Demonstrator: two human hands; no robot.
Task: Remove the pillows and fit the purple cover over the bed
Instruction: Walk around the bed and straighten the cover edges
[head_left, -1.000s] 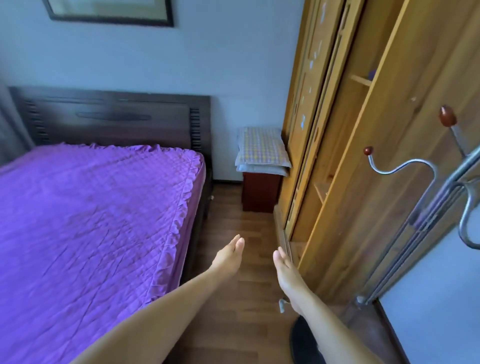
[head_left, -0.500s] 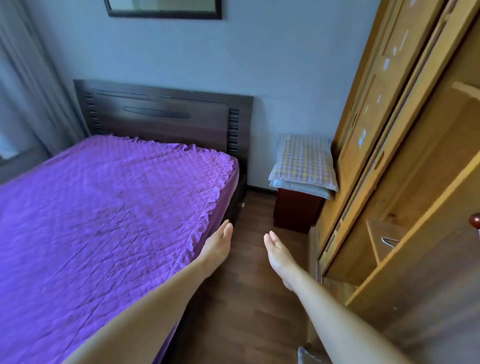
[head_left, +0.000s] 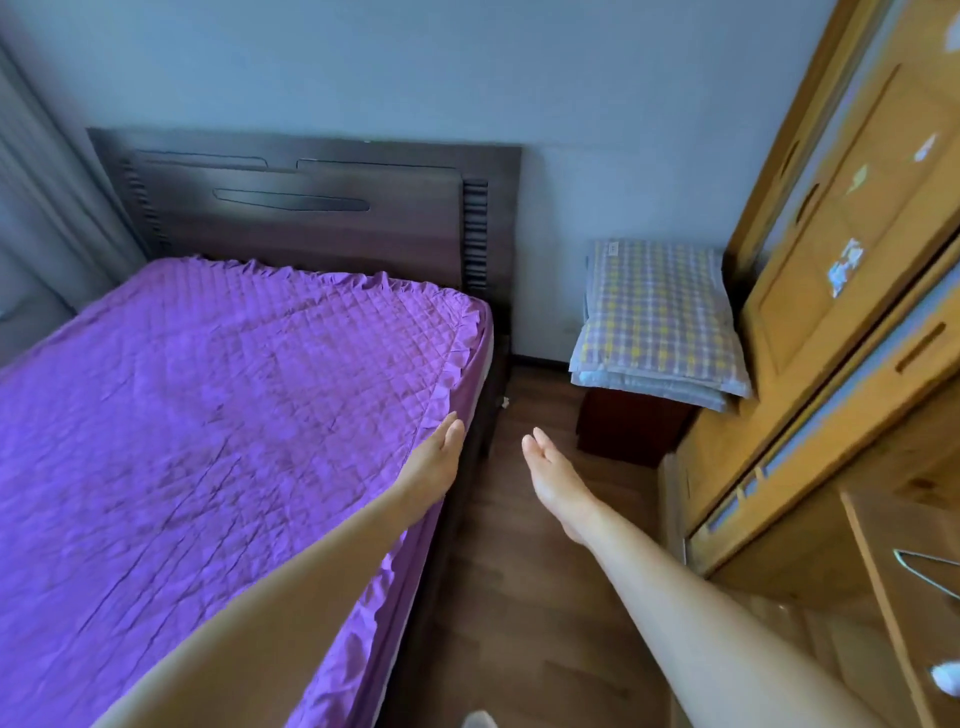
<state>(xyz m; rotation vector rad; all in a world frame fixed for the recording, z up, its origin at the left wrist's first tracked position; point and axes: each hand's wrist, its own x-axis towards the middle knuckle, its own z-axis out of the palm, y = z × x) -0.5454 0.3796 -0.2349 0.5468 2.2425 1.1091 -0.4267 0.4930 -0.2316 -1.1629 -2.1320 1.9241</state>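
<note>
A quilted purple cover (head_left: 208, 426) with a ruffled edge lies spread over the bed, reaching up to the dark wooden headboard (head_left: 311, 208). Two stacked pillows (head_left: 657, 317), the top one checked yellow and grey, rest on a small dark bedside table to the right of the bed. My left hand (head_left: 434, 460) is stretched flat, fingers together, over the cover's right edge and holds nothing. My right hand (head_left: 556, 480) reaches forward over the wooden floor between bed and wardrobe, flat and empty.
A tall light wooden wardrobe (head_left: 852, 291) fills the right side, with an open shelf and a wire hanger (head_left: 930, 569) lower right. Grey curtains (head_left: 47, 208) hang at the far left. A narrow strip of wooden floor (head_left: 519, 597) runs between bed and wardrobe.
The view has swung left and moved forward toward the headboard; the coat stand has left the frame. Both arms stay stretched out with flat, empty hands, the left now over the cover's edge.
</note>
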